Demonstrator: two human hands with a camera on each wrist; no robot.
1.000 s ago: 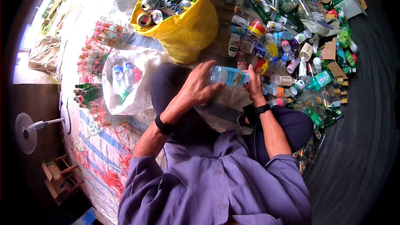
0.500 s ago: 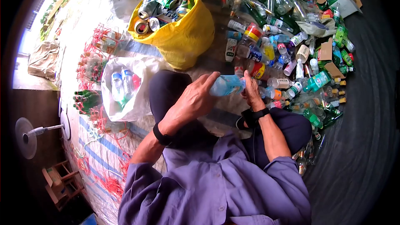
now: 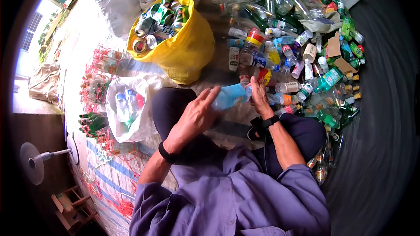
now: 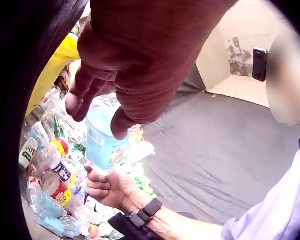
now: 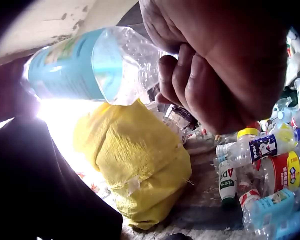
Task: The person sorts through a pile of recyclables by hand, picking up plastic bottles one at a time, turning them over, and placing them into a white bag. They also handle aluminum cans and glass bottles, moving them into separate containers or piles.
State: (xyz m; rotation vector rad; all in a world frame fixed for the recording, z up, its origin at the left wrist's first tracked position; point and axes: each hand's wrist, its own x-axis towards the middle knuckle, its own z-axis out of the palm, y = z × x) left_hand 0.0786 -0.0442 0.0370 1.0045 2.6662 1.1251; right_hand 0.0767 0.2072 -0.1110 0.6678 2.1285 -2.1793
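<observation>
A clear plastic bottle with a light blue label [image 3: 230, 96] is held roughly level between both hands, above the lap. The left hand [image 3: 194, 116] grips its base end, thumb and fingers around the sides, as the left wrist view also shows at the bottle [image 4: 102, 135]. At the neck end, the right hand [image 3: 261, 100] pinches the bottle with curled fingers; in the right wrist view the fingers [image 5: 192, 85] hide the mouth of the bottle [image 5: 70, 65]. Whether a cap is on cannot be seen.
A yellow sack [image 3: 188, 48] of cans stands ahead, a white bag [image 3: 114, 122] with bottles to the left. Many mixed bottles [image 3: 288, 87] lie front right. Bottles tied with red string [image 3: 94, 89] and a fan [image 3: 33, 162] are at far left.
In the head view the surroundings have shifted downward and slightly left. The bottle has turned, its blue label facing differently, and both hands stay on it.
</observation>
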